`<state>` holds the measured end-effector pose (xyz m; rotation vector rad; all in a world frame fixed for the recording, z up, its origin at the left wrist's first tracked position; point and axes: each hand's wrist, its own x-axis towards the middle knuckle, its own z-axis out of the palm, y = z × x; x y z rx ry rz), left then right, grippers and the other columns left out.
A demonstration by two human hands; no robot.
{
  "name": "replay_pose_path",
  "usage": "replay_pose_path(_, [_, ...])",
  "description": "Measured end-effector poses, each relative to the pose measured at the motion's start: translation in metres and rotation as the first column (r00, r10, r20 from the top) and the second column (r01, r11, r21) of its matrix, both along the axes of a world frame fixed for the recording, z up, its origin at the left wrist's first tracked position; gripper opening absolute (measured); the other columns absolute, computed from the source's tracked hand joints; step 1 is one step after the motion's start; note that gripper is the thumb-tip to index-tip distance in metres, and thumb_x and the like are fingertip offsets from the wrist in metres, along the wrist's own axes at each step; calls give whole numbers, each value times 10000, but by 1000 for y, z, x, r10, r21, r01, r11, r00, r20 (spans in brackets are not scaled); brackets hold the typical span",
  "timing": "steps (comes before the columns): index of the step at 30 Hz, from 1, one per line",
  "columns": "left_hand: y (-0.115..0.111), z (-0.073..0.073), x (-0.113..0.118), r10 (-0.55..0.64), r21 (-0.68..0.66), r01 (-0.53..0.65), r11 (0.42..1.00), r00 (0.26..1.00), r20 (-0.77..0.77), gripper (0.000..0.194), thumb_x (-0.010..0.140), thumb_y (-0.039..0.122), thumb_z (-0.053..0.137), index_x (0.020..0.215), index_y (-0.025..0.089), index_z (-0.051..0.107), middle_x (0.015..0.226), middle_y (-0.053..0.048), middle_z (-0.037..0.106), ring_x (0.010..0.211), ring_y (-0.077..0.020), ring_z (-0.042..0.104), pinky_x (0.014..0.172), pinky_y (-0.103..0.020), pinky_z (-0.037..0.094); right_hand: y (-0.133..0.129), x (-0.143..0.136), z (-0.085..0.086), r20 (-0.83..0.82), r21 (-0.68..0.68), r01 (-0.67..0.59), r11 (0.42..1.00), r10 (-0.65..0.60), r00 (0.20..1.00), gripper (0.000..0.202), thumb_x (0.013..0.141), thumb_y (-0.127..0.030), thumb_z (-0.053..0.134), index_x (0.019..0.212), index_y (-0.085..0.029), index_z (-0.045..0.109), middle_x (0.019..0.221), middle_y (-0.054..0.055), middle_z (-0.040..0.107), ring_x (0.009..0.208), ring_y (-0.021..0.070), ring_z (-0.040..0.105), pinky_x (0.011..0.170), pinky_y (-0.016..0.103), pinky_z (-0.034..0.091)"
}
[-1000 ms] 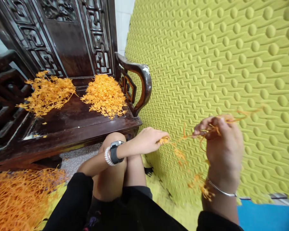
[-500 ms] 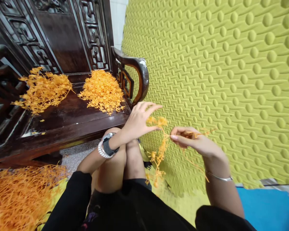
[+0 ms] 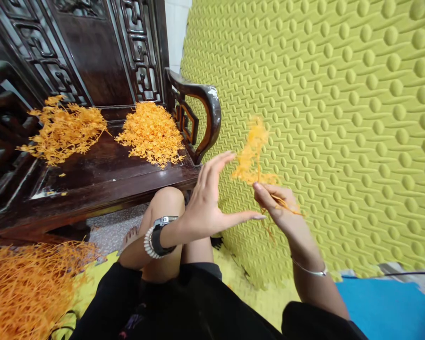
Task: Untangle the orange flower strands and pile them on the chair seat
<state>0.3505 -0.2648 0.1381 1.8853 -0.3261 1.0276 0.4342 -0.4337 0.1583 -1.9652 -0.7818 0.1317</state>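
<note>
My left hand (image 3: 205, 203), with a watch and a pale coiled band at its wrist, is spread wide with thumb and fingers apart and nothing between them. Just to its right, my right hand (image 3: 276, 203) pinches the thin stems of an orange sprig (image 3: 253, 151). The sprig stands up above the right fingers, its yellow-orange tufts blurred by motion. Loose stem ends poke out behind and below that hand.
On the dark carved wooden chair (image 3: 92, 182) lie an orange branched pile (image 3: 69, 132) and a denser orange pile (image 3: 152, 134). Orange stems (image 3: 28, 288) heap at lower left. A yellow bumpy mat (image 3: 322, 118) rises at right; a blue sheet (image 3: 386, 302) lies lower right.
The sprig hung down between the hands before; now it points up from my right hand. My left hand has opened wider and turned, and sits a little lower.
</note>
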Motion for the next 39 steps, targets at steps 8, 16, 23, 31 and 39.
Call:
replay_pose_path(8, [9, -4, 31, -653, -362, 572, 736, 741, -155, 562, 821, 655, 513, 1079, 178, 661, 1062, -116, 683, 1015, -241, 639, 907, -388, 511, 4, -7, -5, -85, -43, -201, 979, 197, 977, 588, 840, -664, 490, 536, -205, 283, 528, -36, 227, 496, 88, 193, 473, 283, 153])
replay_pose_path(16, [-7, 7, 42, -860, -555, 695, 458, 503, -81, 521, 893, 587, 405, 1104, 186, 662, 1085, -97, 693, 986, -225, 627, 848, -347, 478, 1, -8, 0, -404, 49, -457, 888, 436, 805, 548, 928, -528, 460, 528, -194, 292, 477, -66, 246, 439, 59, 224, 437, 252, 184])
replay_pose_path(23, [-23, 15, 51, -837, -564, 653, 506, 530, -136, 661, 907, 671, 234, 914, 192, 689, 896, -95, 717, 930, -216, 660, 875, -362, 497, -5, 2, -3, -513, 178, -456, 872, 478, 713, 547, 936, -485, 474, 521, -193, 273, 453, -82, 222, 407, 50, 196, 403, 237, 145])
replay_pose_path(31, [-4, -2, 66, 230, -22, -232, 973, 971, -62, 600, 951, 501, 266, 461, 204, 447, 435, -24, 474, 447, -126, 441, 523, -301, 326, -3, -31, -2, -187, -21, -177, 984, 170, 968, 530, 960, -497, 398, 563, -195, 220, 526, -44, 211, 481, 69, 183, 458, 276, 160])
replay_pose_path(39, [26, 43, 92, 344, 72, -349, 935, 936, 71, 556, 972, 460, 303, 498, 196, 426, 441, 18, 370, 459, -106, 402, 534, -283, 277, -29, -82, -21, 267, 133, 9, 991, -44, 963, 470, 979, -282, 390, 550, -170, 233, 501, -31, 208, 434, 72, 207, 461, 289, 184])
